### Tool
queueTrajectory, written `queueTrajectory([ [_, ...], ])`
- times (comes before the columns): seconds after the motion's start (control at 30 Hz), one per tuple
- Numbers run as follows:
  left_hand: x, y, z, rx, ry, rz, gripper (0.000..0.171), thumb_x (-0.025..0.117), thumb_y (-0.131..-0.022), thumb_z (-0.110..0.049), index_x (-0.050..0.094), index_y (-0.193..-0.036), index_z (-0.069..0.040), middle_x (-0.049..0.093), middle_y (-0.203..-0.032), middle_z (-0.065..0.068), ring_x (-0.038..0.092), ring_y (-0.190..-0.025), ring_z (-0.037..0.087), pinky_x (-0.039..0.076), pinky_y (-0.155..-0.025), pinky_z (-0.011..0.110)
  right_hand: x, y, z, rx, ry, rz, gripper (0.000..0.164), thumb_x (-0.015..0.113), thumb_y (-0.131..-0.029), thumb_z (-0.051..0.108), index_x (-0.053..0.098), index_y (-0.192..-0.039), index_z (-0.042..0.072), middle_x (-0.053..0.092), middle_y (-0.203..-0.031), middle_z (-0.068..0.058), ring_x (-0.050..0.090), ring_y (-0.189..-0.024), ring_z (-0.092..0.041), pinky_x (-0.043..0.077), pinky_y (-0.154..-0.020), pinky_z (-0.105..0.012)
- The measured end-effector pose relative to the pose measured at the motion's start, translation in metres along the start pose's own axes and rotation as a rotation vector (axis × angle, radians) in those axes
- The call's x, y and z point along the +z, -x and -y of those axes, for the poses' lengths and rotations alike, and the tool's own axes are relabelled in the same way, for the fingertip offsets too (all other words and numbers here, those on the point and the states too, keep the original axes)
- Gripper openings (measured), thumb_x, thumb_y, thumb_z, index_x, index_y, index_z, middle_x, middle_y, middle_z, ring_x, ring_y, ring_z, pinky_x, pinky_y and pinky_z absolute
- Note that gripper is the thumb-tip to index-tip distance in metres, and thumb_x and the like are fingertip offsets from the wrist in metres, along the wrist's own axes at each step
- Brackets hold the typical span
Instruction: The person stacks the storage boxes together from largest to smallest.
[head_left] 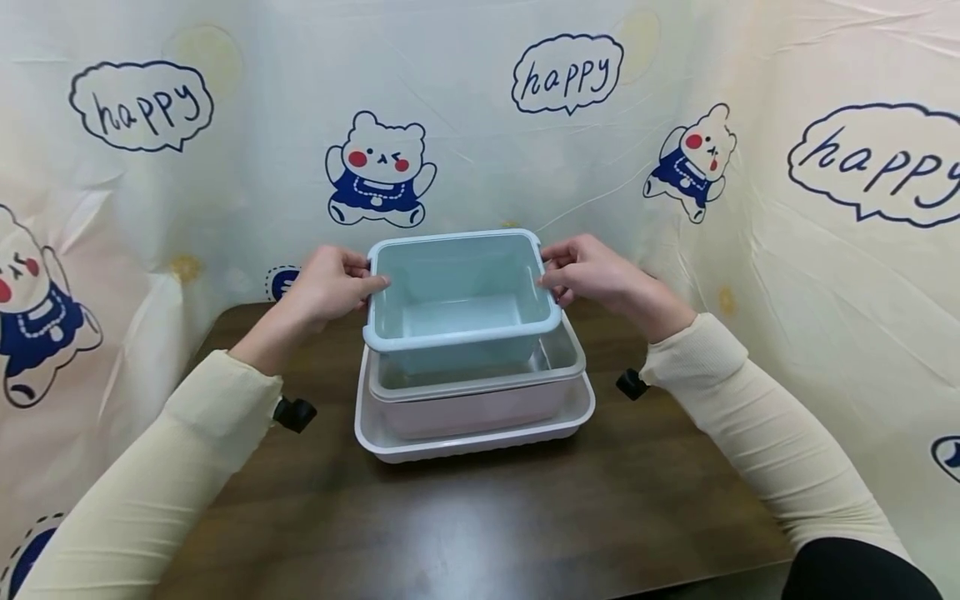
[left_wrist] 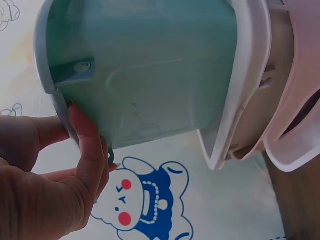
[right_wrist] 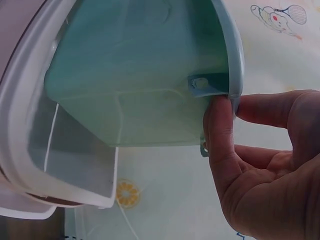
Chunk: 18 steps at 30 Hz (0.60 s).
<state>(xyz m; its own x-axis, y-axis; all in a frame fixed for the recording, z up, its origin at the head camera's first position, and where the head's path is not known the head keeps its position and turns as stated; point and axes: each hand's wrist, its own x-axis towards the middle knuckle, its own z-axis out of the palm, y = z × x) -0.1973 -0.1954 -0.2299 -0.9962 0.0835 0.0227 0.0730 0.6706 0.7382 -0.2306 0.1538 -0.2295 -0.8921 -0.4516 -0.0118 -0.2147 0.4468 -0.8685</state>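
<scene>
A light blue-green rectangular plastic bin [head_left: 461, 317] is held between both hands, tilted so its opening faces me. My left hand [head_left: 330, 283] pinches the rim at its left end, thumb on top and fingers curled beneath. At the opposite end my right hand [head_left: 588, 271] grips the rim the same way. The bin's lower part sits inside the mouth of a pinkish bin with a grey-white rim [head_left: 480, 408]. That one stands in a wider, shallow white tray [head_left: 390, 450] on the table. Both wrist views show the green bin's side [left_wrist: 165, 90] and the fingers under its rim.
The dark wooden table [head_left: 450, 517] extends in front of and beside the stack. Behind and on both sides hangs a pale curtain [head_left: 480, 108] printed with bears and "happy" bubbles. Black wrist mounts [head_left: 295, 414] jut out below both cuffs.
</scene>
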Motion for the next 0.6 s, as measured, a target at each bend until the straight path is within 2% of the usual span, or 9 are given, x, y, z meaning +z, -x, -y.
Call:
queueTrajectory([
  [0.23,0.007,-0.008,0.005,-0.008,0.031,0.027,0.035,0.066,-0.100,-0.020,0.065,-0.120,0.008,0.064,-0.096,0.015,0.065,-0.082,0.022,0.060,-0.068,0.028,-0.001,-0.001,-0.010,0.033,0.025,-0.008,0.041,0.062,-0.095,0.003,0.058,-0.134,-0.009,0.066,-0.092,-0.017,0.064,-0.070,-0.017,0.059,-0.066,-0.031],
  [0.47,0.011,-0.014,0.010,-0.002,0.100,0.141,0.047,0.063,-0.103,-0.021,0.054,-0.138,0.008,0.060,-0.109,0.018,0.064,-0.097,0.026,0.062,-0.079,0.032,-0.004,-0.001,-0.017,0.024,0.041,-0.026,0.040,0.061,-0.096,0.002,0.059,-0.134,-0.009,0.063,-0.087,-0.015,0.063,-0.069,-0.018,0.059,-0.065,-0.030],
  [0.6,0.011,-0.013,0.012,-0.014,0.159,0.199,0.046,0.063,-0.102,-0.018,0.051,-0.140,0.007,0.056,-0.118,0.020,0.060,-0.109,0.030,0.058,-0.092,0.036,-0.006,-0.002,-0.021,0.018,0.040,-0.035,0.039,0.061,-0.095,0.001,0.059,-0.132,-0.009,0.062,-0.085,-0.012,0.062,-0.069,-0.017,0.060,-0.066,-0.031],
])
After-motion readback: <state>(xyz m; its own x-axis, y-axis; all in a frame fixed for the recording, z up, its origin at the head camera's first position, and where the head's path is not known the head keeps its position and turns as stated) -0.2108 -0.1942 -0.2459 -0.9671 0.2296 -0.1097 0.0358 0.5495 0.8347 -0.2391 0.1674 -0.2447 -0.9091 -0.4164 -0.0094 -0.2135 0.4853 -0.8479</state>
